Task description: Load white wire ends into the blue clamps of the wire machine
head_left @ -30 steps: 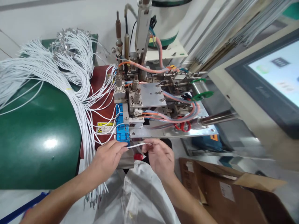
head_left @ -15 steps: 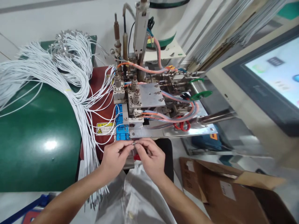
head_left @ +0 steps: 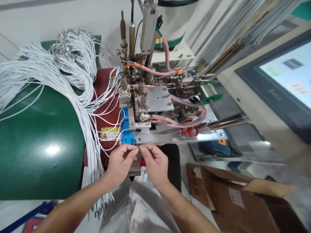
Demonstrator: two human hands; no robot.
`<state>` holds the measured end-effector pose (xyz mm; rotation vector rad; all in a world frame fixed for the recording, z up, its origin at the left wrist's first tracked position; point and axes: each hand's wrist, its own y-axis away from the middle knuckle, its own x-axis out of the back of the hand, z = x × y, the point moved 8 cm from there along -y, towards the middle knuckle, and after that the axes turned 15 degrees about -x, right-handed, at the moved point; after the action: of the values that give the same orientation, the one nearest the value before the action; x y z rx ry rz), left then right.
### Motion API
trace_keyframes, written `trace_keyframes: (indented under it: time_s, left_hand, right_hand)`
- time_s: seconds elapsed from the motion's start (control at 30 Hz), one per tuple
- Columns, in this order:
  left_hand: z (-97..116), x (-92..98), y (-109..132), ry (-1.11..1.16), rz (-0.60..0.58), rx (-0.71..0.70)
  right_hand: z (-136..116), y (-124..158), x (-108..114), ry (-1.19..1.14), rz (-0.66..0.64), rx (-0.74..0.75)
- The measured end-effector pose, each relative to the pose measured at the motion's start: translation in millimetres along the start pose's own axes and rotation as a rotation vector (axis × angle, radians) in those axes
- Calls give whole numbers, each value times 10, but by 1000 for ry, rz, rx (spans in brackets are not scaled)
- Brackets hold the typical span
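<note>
My left hand [head_left: 123, 161] and my right hand [head_left: 155, 160] meet at the front edge of the machine. Each is closed in a pinch, thumb against forefinger. Between the fingertips shows a small wire end [head_left: 138, 148], thin and greyish; its finer detail is too small to tell. Just beyond my left hand is a row of blue clamp blocks [head_left: 128, 137] with white cables lying across them. A thick bundle of white cables [head_left: 81, 111] hangs to the left, and some strands run close to my left hand.
Behind my hands stands the metal machine [head_left: 155, 100] with orange and blue air tubes. At left is a green tabletop [head_left: 36, 145]. A tilted touchscreen [head_left: 289, 84] fills the right, above an open cardboard box [head_left: 233, 197]. A warning label [head_left: 111, 134] is on the red plate [head_left: 102, 94].
My right hand has turned slightly and shifted a little left, and a bit more of the piece between the fingertips shows. The view has shifted slightly; the bundle lies the same.
</note>
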<state>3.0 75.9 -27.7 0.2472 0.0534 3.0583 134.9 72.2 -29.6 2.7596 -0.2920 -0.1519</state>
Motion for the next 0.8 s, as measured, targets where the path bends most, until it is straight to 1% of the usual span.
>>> trace_keyframes:
  time_s: [0.1,0.17,0.23,0.3,0.4,0.5,0.6,0.67,0.77,0.8]
  left_hand:
    - [-29,-17,18,40,22,12]
    - [-46,-12,23,53,40,14]
    - [-44,3,22,43,56,-2]
    - [-30,13,17,10,57,-28]
    - [-18,5,16,-26,28,-55]
    - [0,2,15,-51,-19,-93]
    - [99,43,-6,-176,-89,-198]
    - [190,51,-25,-296,-181,-277]
    - [293,-3,-37,-406,-351,-359]
    - [307,-12,-44,-419,-370,-361]
  right_hand:
    - [46,-3,-25,-60,-7,-45]
    - [52,-1,-38,-59,-3,-31]
    - [1,11,-26,2,31,53]
    - [-92,35,-10,107,71,182]
    - [-209,51,-14,238,61,326]
    - [-296,41,-36,324,-16,404]
    - [-394,30,-66,421,-107,466]
    - [-444,15,-102,495,-192,478]
    - [-450,20,-209,599,-371,469]
    - [-438,17,-228,599,-397,451]
